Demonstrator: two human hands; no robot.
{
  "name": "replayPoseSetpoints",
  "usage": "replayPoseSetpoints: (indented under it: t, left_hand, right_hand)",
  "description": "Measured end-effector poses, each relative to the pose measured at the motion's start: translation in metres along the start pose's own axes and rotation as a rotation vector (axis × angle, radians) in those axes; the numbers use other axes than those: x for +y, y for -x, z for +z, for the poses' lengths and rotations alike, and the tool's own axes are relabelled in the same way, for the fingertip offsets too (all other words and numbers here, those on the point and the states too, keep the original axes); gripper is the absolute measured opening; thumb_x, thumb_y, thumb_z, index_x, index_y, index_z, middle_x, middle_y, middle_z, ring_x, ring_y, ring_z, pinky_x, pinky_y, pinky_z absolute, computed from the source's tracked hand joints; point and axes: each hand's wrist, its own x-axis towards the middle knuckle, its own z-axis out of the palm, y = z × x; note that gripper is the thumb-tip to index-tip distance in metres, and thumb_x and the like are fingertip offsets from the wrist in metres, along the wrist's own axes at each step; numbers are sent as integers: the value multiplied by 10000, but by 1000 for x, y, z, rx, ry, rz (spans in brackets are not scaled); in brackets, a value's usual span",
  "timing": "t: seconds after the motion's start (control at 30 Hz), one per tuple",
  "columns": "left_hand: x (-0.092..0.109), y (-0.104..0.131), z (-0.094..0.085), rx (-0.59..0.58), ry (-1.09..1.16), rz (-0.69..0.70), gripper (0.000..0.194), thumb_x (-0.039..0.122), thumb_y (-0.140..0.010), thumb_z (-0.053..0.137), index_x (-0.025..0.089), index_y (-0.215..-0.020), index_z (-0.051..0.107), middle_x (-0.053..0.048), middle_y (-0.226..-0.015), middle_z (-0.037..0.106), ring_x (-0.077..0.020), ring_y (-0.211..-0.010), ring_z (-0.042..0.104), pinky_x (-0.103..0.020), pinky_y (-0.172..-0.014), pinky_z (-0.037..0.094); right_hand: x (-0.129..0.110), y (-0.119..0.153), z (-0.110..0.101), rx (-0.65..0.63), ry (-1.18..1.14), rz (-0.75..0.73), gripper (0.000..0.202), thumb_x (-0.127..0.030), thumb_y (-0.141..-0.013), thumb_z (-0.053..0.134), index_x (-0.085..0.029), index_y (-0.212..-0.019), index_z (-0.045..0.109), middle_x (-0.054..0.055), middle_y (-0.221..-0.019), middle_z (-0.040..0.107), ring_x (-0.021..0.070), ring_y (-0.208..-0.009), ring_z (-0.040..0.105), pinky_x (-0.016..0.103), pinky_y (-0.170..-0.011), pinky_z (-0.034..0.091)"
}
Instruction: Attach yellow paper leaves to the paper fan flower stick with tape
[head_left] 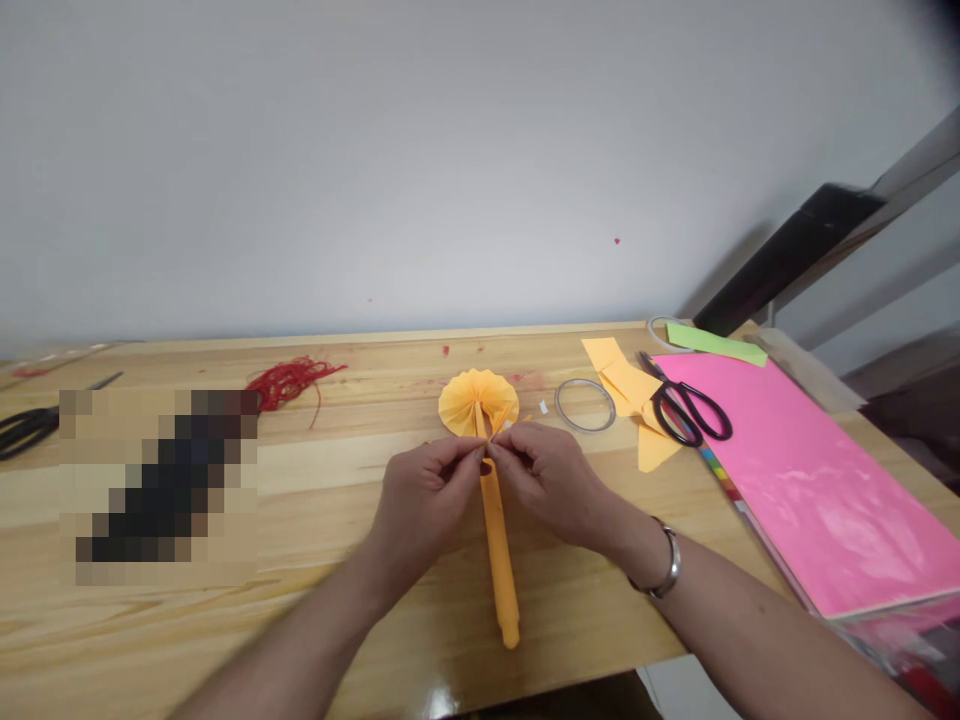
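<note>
A pleated yellow-orange paper fan with a rolled orange paper handle lies at the middle of the wooden table. My left hand and my right hand meet where the fan joins the handle. Thumbs and forefingers of both hands are pinched together there, on something too small to make out. A narrow folded orange piece sticks up beside my right fingertips. The top of the handle is partly hidden by my fingers.
Right of the hands lie a clear ring, orange paper scraps, black-handled scissors, a green strip and a pink paper pack. Leftward are red threads, a blurred-out dark object and other scissors.
</note>
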Motion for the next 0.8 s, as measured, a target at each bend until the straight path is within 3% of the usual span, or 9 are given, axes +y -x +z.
replayPoseSetpoints:
  t: [0.53, 0.8]
  left_hand:
    - [0, 1, 1, 15, -71, 62, 209, 214, -794, 544, 246, -865, 739, 20, -755, 747, -160, -697, 687, -259, -639, 545]
    - [0, 0, 1, 0, -37, 28, 204, 202, -785, 552, 235, -848, 744, 20, -727, 742, -154, -673, 681, -250, -626, 544]
  right_hand:
    - [0, 2, 1, 5, 33, 0, 228, -194, -857, 465, -162, -633, 490, -21, -594, 496, 84, -553, 410, 226, -542, 308]
    - [-1, 1, 0, -7, 55, 8, 249, -193, -853, 460, -163, -605, 461, -26, -572, 475, 80, -536, 385, 225, -525, 286]
